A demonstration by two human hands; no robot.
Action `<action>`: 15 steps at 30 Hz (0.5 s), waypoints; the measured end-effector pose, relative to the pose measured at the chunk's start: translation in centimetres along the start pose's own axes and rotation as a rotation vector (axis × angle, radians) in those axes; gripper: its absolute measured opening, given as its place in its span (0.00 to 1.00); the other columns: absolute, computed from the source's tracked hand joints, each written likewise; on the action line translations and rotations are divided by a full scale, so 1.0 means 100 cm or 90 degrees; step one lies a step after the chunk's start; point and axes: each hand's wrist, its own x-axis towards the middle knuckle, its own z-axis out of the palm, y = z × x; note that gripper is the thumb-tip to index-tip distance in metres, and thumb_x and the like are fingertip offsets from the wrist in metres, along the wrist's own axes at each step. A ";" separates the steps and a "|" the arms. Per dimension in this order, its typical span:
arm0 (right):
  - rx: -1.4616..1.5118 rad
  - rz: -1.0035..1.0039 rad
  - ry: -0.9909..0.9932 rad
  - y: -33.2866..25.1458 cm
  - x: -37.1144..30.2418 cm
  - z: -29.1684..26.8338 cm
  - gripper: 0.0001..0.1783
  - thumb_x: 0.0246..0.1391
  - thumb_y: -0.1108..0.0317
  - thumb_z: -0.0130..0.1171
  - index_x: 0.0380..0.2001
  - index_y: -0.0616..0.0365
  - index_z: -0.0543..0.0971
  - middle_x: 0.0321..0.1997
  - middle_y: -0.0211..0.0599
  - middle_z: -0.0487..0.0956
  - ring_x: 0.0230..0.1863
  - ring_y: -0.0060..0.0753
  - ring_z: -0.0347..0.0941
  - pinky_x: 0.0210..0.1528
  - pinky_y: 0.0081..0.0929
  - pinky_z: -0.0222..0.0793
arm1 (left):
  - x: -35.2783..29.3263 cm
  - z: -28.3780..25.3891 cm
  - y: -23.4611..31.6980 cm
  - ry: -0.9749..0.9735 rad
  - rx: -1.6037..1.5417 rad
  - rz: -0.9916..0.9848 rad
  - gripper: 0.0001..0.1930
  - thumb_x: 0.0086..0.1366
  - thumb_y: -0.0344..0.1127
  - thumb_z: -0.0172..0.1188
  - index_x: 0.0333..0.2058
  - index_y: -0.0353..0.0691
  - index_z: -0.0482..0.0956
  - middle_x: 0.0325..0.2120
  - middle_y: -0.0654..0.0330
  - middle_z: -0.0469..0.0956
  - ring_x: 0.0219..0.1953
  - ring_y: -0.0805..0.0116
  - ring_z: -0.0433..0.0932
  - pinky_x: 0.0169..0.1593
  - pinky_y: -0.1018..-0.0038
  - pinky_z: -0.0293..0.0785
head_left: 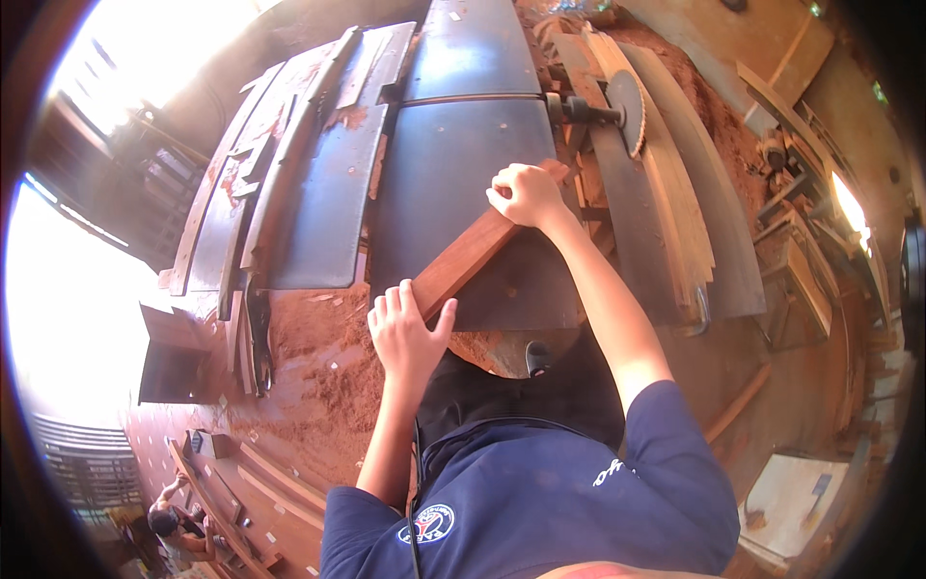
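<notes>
A reddish-brown wooden board lies slanted over the dark metal machine table, its far end pointing up and to the right. My right hand is closed over the board near its far end, fingers curled. At the near end, my left hand grips the board, with its fingers along the left side and the thumb on the right. The board's underside is hidden. To the right of the table, a toothed circular saw blade stands upright on a shaft.
Long planks lie beyond the blade. A second metal table stands on the left, with sawdust heaped near it. Wood scraps are stacked at the right. Another person handles a long beam at the lower left.
</notes>
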 end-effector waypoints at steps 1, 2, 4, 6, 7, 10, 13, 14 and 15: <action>-0.002 -0.022 -0.016 0.008 0.016 0.009 0.15 0.57 0.58 0.62 0.21 0.54 0.83 0.28 0.41 0.84 0.38 0.48 0.82 0.45 0.45 0.77 | 0.002 0.007 0.003 0.035 0.032 0.002 0.35 0.69 0.61 0.65 0.57 0.31 0.79 0.48 0.51 0.80 0.53 0.51 0.78 0.57 0.56 0.73; -0.001 -0.049 -0.036 0.008 0.028 0.017 0.15 0.56 0.58 0.62 0.21 0.54 0.84 0.29 0.42 0.85 0.39 0.49 0.82 0.45 0.46 0.77 | 0.003 0.015 0.005 0.038 0.058 -0.029 0.35 0.69 0.62 0.64 0.56 0.32 0.79 0.47 0.52 0.80 0.53 0.52 0.78 0.56 0.57 0.73; 0.009 -0.041 -0.034 0.006 0.039 0.026 0.14 0.56 0.57 0.62 0.22 0.54 0.85 0.29 0.43 0.85 0.40 0.49 0.82 0.46 0.46 0.77 | 0.010 0.022 0.008 0.038 0.097 -0.068 0.35 0.70 0.63 0.64 0.56 0.32 0.79 0.47 0.53 0.80 0.53 0.53 0.78 0.55 0.57 0.73; 0.017 -0.025 -0.014 0.005 0.042 0.030 0.14 0.55 0.56 0.62 0.24 0.53 0.86 0.30 0.43 0.85 0.40 0.50 0.82 0.47 0.47 0.77 | 0.017 0.025 0.011 0.030 0.119 -0.078 0.33 0.70 0.62 0.64 0.55 0.33 0.80 0.46 0.54 0.80 0.53 0.54 0.78 0.54 0.58 0.73; 0.014 -0.016 -0.014 0.005 0.039 0.029 0.14 0.55 0.56 0.62 0.24 0.53 0.86 0.29 0.42 0.85 0.40 0.50 0.82 0.48 0.47 0.77 | 0.016 0.023 0.011 0.019 0.101 -0.071 0.33 0.70 0.61 0.64 0.54 0.33 0.79 0.46 0.54 0.80 0.52 0.54 0.78 0.54 0.58 0.73; 0.002 0.004 0.033 -0.001 0.014 0.019 0.15 0.57 0.57 0.63 0.22 0.53 0.85 0.28 0.40 0.85 0.40 0.49 0.82 0.47 0.47 0.76 | 0.014 0.006 0.002 -0.031 0.012 -0.035 0.30 0.69 0.57 0.67 0.54 0.33 0.78 0.46 0.52 0.78 0.52 0.51 0.77 0.55 0.57 0.71; -0.017 -0.044 0.059 -0.012 -0.034 0.009 0.19 0.61 0.57 0.63 0.18 0.55 0.79 0.26 0.37 0.83 0.37 0.49 0.78 0.45 0.46 0.73 | -0.010 -0.018 0.008 -0.106 0.010 -0.006 0.31 0.68 0.55 0.68 0.55 0.32 0.76 0.47 0.49 0.77 0.53 0.48 0.76 0.56 0.55 0.69; -0.014 -0.031 0.047 -0.027 -0.053 -0.002 0.19 0.61 0.58 0.63 0.18 0.54 0.78 0.26 0.37 0.82 0.37 0.49 0.77 0.45 0.46 0.73 | -0.024 -0.027 0.011 -0.135 -0.004 -0.003 0.31 0.67 0.55 0.68 0.55 0.32 0.75 0.47 0.48 0.77 0.53 0.47 0.76 0.57 0.54 0.68; -0.025 -0.026 0.038 -0.034 -0.072 -0.013 0.18 0.60 0.59 0.64 0.18 0.54 0.78 0.25 0.36 0.80 0.36 0.49 0.76 0.44 0.46 0.72 | -0.037 -0.035 0.015 -0.164 -0.021 0.005 0.31 0.67 0.54 0.69 0.55 0.32 0.74 0.47 0.48 0.76 0.52 0.47 0.75 0.58 0.53 0.67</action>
